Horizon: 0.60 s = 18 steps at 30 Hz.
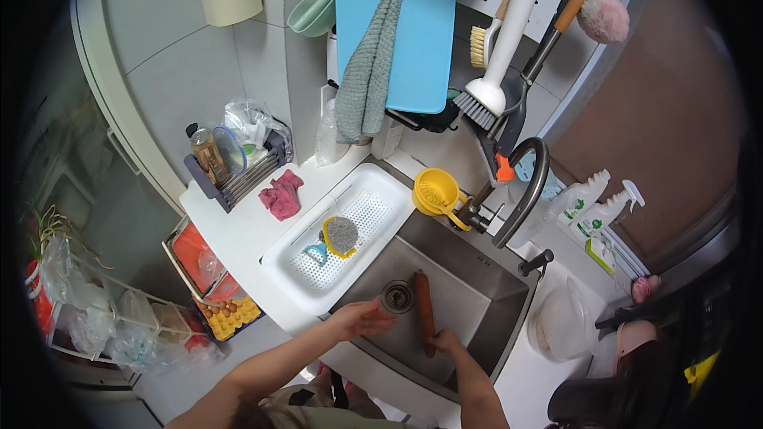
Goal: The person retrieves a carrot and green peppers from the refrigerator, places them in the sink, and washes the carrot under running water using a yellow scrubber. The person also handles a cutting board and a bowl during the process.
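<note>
A long carrot (424,304) lies or hovers over the stainless steel sink (462,286), its tip pointing away from me. My right hand (442,341) grips it near its close end. With fingers apart and nothing held, my left hand (365,319) is over the sink's left edge, close to the drain strainer (397,296). To the left of the basin sits a white perforated drain basket (372,208). Inside that basket are a grey round scrubber (341,235) with a yellow rim and a light blue peeler (316,254).
A dark faucet (524,190) arches at the back right of the sink, beside a yellow strainer cup (438,190). A pink cloth (281,194) lies on the left counter. Spray bottles (605,211) line the right ledge. A clear plastic container (560,322) stands on the right counter.
</note>
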Motion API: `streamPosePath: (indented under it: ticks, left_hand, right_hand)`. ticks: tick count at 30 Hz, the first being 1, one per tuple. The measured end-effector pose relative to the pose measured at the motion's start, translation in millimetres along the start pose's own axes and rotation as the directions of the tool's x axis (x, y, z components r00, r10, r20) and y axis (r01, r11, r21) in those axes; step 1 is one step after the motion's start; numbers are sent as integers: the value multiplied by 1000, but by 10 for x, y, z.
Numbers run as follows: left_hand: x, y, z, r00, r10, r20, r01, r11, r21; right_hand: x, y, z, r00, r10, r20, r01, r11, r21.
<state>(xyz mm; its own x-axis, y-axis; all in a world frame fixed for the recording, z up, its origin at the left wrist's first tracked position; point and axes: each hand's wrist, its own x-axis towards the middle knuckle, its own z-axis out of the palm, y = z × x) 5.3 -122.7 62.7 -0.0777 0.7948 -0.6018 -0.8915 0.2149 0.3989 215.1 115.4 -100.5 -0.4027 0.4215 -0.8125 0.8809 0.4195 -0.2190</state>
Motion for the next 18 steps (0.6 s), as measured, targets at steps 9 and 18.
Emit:
streamPosePath:
  ticks: [9, 18]
  left_hand:
    - [1585, -216, 772, 992, -60, -109, 20, 942, -335]
    - [1932, -136, 1123, 973, -29, -230, -61, 925, -374]
  right_hand:
    - [-92, -1076, -2614, 120, -513, -850, 346, 824, -448]
    - [121, -754, -2637, 285, -599, -749, 0, 781, -625]
